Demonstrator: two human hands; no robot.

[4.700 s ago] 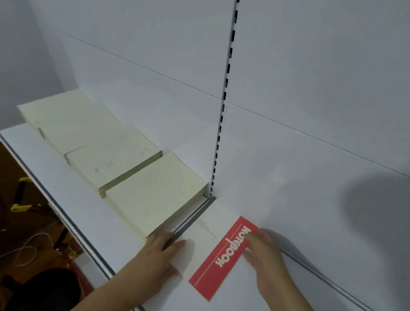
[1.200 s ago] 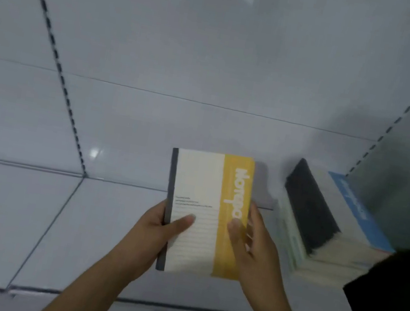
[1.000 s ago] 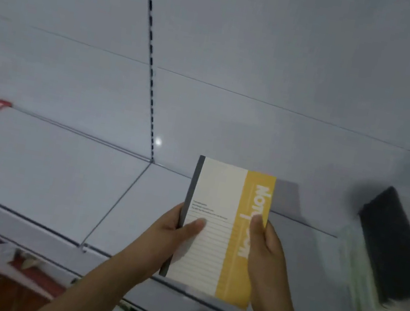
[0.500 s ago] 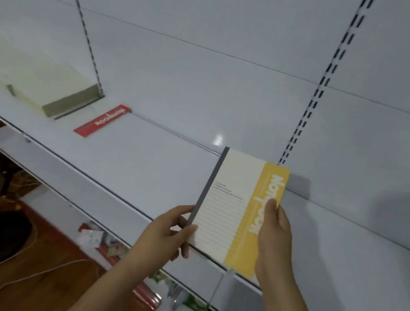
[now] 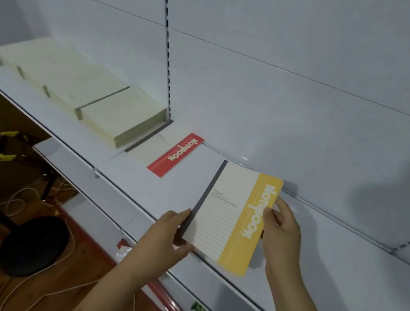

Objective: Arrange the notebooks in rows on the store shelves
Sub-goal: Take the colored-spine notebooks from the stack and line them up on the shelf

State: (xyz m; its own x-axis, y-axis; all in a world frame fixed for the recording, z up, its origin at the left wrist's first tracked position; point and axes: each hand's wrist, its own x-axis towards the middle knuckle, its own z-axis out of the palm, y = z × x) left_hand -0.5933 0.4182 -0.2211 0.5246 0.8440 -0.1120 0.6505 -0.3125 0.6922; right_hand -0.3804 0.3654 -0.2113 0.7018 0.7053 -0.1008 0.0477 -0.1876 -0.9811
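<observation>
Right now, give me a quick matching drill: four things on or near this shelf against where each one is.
1. yellow notebook
2. red notebook
3. cream stacks
4. black stool

a. flat on the shelf, right of the upright
b. on the floor below
c. held in both hands
d. rowed left of the upright

Pairs: 1-c, 2-a, 3-d, 4-b

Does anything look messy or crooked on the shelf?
Nothing looks damaged or spilled. The red notebook lies flat beside the cream stacks. The yellow notebook is tilted only because both hands, left hand and right hand, hold it.
</observation>
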